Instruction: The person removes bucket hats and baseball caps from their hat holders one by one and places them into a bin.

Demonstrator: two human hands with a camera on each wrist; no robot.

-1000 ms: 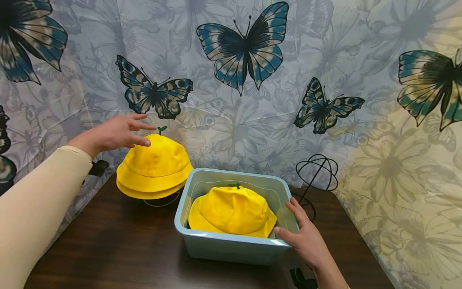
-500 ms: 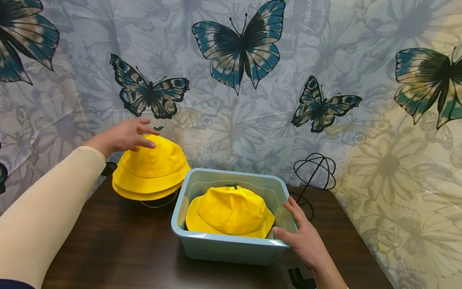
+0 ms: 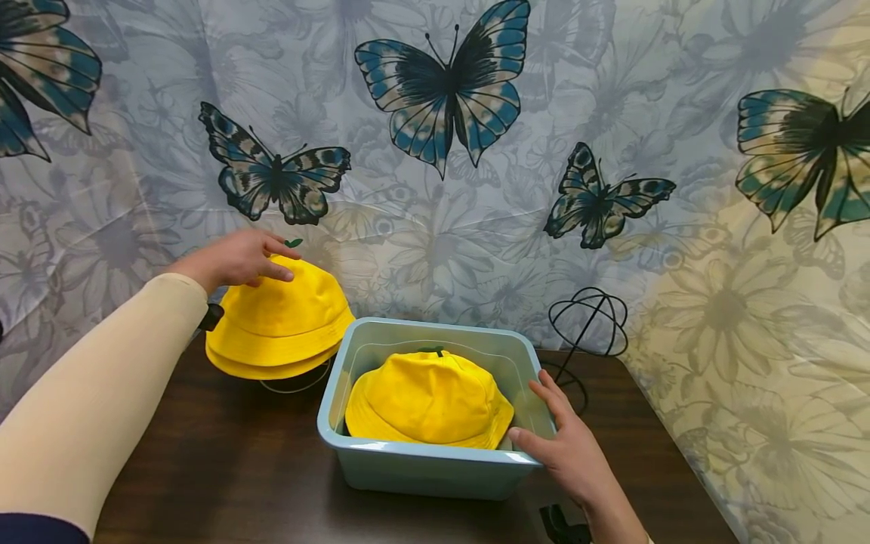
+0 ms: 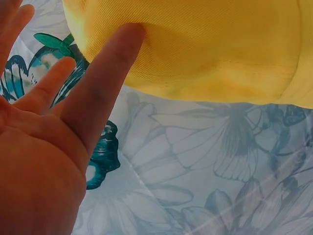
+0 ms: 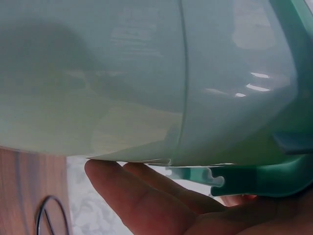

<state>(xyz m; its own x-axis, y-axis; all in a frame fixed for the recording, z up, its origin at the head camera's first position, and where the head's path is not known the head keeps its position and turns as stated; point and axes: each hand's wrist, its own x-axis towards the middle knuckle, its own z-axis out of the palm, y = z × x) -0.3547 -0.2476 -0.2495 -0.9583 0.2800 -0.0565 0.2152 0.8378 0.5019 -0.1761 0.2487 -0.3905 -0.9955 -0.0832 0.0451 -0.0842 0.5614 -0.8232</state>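
My left hand (image 3: 241, 259) reaches over the crown of a yellow bucket hat (image 3: 285, 310) with a green sprout on top. Its fingers are extended, and one straight finger lies against the cloth in the left wrist view. Two brims show, one below the other, on a wire stand (image 3: 295, 385). A second yellow hat (image 3: 431, 397) sits inside a light-blue plastic bin (image 3: 435, 472). At the bin's near right corner my right hand (image 3: 571, 453) holds the rim, thumb over the inside and fingers along the outer wall (image 5: 142, 200).
A bare black wire hat stand (image 3: 590, 325) stands behind the bin on the right. Everything rests on a dark wooden table (image 3: 224, 468). A butterfly-print cloth (image 3: 442, 249) hangs close behind the table.
My left hand has moved slightly right and down onto the crown of the hat on the stand. The view has shifted a little; my right hand stays at the bin's corner.
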